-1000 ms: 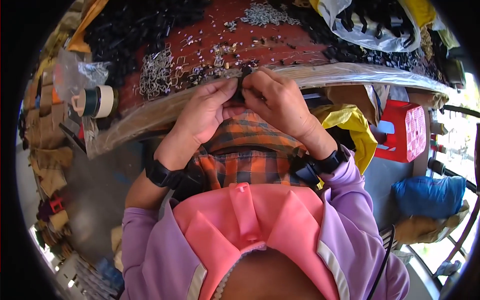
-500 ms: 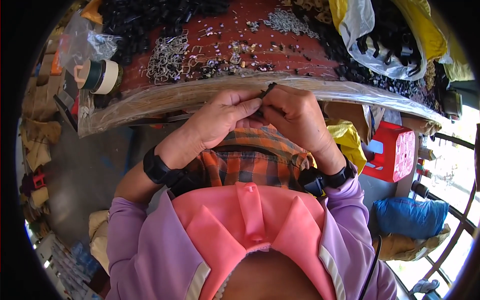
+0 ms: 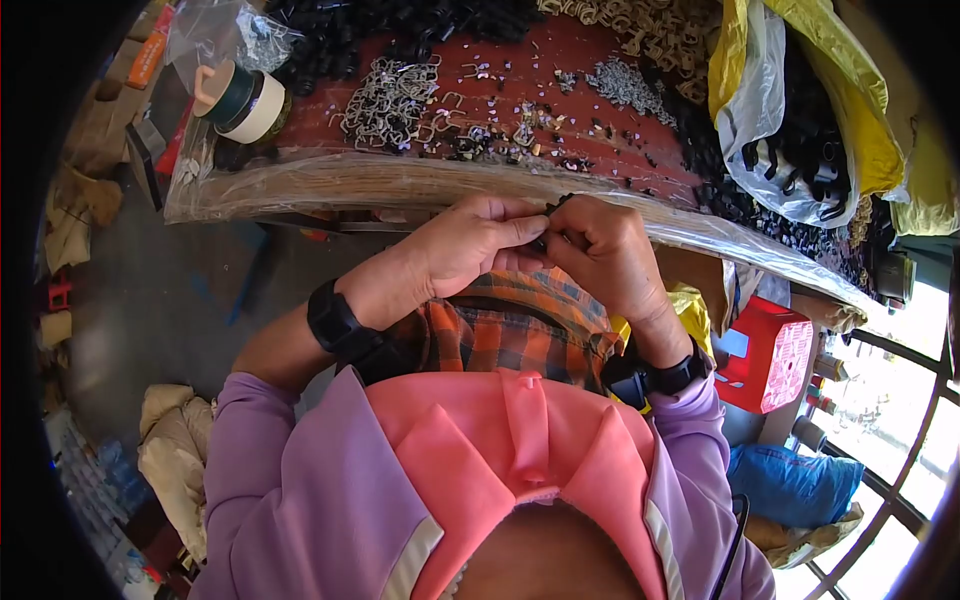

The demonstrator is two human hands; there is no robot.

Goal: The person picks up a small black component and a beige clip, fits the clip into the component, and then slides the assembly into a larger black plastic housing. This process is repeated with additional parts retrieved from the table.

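Observation:
Both my hands meet just in front of the table's near edge, pinching a small black part (image 3: 563,207) between them. My left hand (image 3: 490,238) has its thumb and forefinger closed at the part's left side. Curled round the right side is my right hand (image 3: 607,250), its fingers bent inward. Most of the part is hidden by my fingers, so its exact kind cannot be made out. Beyond the hands, on the red tabletop (image 3: 330,140), lie a pile of bent metal clips (image 3: 392,103), a heap of small grey metal pieces (image 3: 630,85) and scattered tiny black and brass-coloured bits.
A cup with a handle (image 3: 240,102) stands at the table's left end. Piles of black parts (image 3: 400,25) and tan parts (image 3: 665,35) lie at the back. A plastic-lined yellow bag (image 3: 865,100) of black parts sits right. A red stool (image 3: 770,352) stands below the table.
The view has shifted, so the table and its contents sit farther right. My hands stay together on the small black part, with their grip little changed.

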